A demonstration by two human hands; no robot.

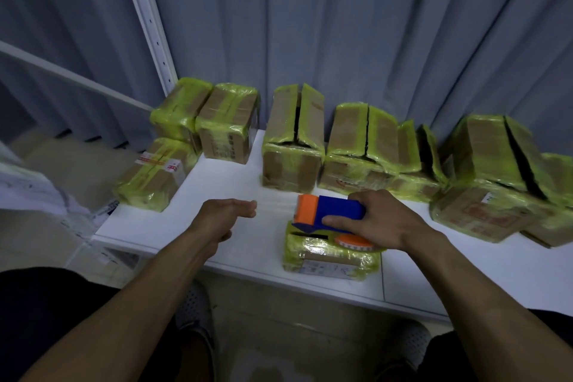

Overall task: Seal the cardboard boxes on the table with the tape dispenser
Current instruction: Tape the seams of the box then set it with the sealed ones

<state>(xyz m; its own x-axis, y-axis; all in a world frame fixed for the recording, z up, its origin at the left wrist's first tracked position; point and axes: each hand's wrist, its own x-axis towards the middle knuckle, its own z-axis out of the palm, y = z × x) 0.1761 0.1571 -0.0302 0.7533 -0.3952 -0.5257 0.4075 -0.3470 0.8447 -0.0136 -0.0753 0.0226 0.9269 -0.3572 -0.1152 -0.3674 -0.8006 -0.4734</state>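
At lower centre of the frame, the right hand [378, 220] has its grip clamped round a blue and orange plastic tape dispenser [335, 211], just above a small cardboard box wrapped in yellow-green tape [328, 253] on the white surface [235, 183]. Left of centre, the left hand [223, 214] pinches a blurred strip of clear tape [276, 205] stretched from the dispenser. More taped cardboard boxes [293, 146] line the back.

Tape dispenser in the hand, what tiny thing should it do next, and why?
Probably lower the stretched clear tape onto the small box and press it over the dark gap in its top. The right hand grips the tape dispenser over that box, and the left hand seems to pinch the tape's free end, so the strip looks ready.
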